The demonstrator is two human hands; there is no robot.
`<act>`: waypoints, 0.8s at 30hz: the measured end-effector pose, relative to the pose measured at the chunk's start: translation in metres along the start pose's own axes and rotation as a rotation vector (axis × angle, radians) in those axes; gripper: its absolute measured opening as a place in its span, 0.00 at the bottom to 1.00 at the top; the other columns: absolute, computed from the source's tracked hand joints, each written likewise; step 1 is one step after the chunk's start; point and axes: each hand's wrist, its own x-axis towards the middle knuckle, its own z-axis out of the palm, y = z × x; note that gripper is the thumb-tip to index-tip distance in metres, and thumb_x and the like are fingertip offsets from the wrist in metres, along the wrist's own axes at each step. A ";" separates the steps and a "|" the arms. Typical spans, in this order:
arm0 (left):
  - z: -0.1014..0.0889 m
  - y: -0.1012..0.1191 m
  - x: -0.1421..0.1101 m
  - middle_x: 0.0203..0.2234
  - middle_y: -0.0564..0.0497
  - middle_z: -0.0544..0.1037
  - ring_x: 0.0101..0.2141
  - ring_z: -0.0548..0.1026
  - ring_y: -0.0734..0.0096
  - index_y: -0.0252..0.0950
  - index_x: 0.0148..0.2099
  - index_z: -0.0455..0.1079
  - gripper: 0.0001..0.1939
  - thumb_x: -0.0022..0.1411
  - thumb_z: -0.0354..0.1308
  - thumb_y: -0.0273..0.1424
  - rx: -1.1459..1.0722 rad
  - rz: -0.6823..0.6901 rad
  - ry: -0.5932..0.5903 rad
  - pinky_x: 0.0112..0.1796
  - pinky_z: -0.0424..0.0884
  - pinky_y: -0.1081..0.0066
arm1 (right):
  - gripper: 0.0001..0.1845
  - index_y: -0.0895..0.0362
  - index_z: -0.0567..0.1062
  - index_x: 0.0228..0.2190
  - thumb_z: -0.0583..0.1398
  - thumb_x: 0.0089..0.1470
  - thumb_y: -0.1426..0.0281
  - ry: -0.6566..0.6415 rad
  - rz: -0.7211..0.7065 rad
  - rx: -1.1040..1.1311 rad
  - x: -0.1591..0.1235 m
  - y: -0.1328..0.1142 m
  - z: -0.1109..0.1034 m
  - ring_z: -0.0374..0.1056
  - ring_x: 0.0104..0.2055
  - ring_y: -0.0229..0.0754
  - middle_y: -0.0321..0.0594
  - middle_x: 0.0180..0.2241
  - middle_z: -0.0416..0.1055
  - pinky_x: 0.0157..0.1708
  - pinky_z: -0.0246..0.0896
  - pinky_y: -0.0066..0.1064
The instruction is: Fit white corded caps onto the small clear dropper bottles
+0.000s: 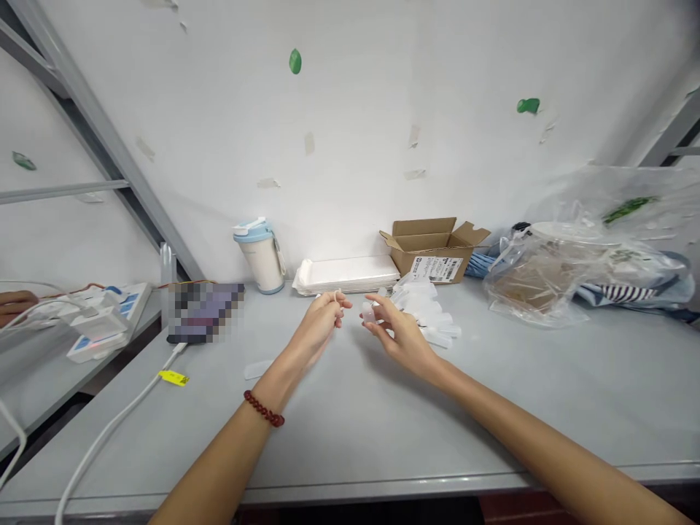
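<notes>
Over the middle of the grey table, my left hand is closed, its fingers curled into a pinch; a pale bit shows at the fingertips, too small to name. A short gap away, my right hand grips a small translucent plastic piece between thumb and fingers. Just beyond that hand lies a heap of similar translucent plastic pieces. One flat translucent strip rests on the table to the left of my left forearm, which wears a dark red bead bracelet.
Behind my hands are a stack of white flat packs, an open cardboard box and a cream tumbler. Clear plastic bags lie right. At left are a blurred-out device, its white cable, a power strip and another person's hand.
</notes>
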 end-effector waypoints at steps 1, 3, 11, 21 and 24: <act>-0.001 0.000 0.000 0.34 0.50 0.70 0.28 0.62 0.77 0.34 0.33 0.65 0.08 0.47 0.50 0.23 -0.030 -0.027 -0.023 0.30 0.59 0.74 | 0.21 0.52 0.60 0.53 0.52 0.57 0.71 -0.002 -0.003 -0.009 0.000 0.000 0.000 0.70 0.38 0.41 0.41 0.36 0.72 0.38 0.68 0.35; -0.002 -0.001 0.000 0.34 0.50 0.70 0.29 0.62 0.77 0.33 0.33 0.67 0.09 0.46 0.51 0.22 -0.062 -0.041 -0.076 0.30 0.59 0.74 | 0.20 0.52 0.61 0.52 0.52 0.57 0.70 -0.009 -0.010 -0.026 -0.001 -0.001 0.000 0.70 0.39 0.41 0.41 0.37 0.71 0.39 0.67 0.36; -0.002 -0.007 0.002 0.36 0.49 0.73 0.25 0.60 0.80 0.33 0.36 0.74 0.10 0.52 0.54 0.28 -0.013 0.008 -0.113 0.30 0.59 0.74 | 0.22 0.55 0.60 0.53 0.52 0.55 0.72 -0.110 0.055 0.011 -0.001 -0.006 0.002 0.65 0.30 0.38 0.37 0.29 0.69 0.33 0.65 0.33; 0.007 -0.006 -0.005 0.27 0.53 0.76 0.25 0.65 0.75 0.36 0.36 0.77 0.08 0.53 0.58 0.24 0.567 0.430 0.197 0.31 0.63 0.73 | 0.26 0.58 0.56 0.55 0.52 0.55 0.72 -0.109 0.096 0.052 -0.001 -0.001 0.003 0.63 0.28 0.37 0.37 0.29 0.69 0.33 0.63 0.33; 0.007 -0.004 -0.006 0.22 0.56 0.74 0.23 0.64 0.76 0.36 0.30 0.74 0.04 0.52 0.60 0.23 0.664 0.454 0.271 0.29 0.62 0.74 | 0.25 0.59 0.58 0.55 0.52 0.55 0.71 -0.123 0.102 0.022 -0.001 -0.001 0.002 0.63 0.28 0.38 0.37 0.28 0.68 0.33 0.63 0.34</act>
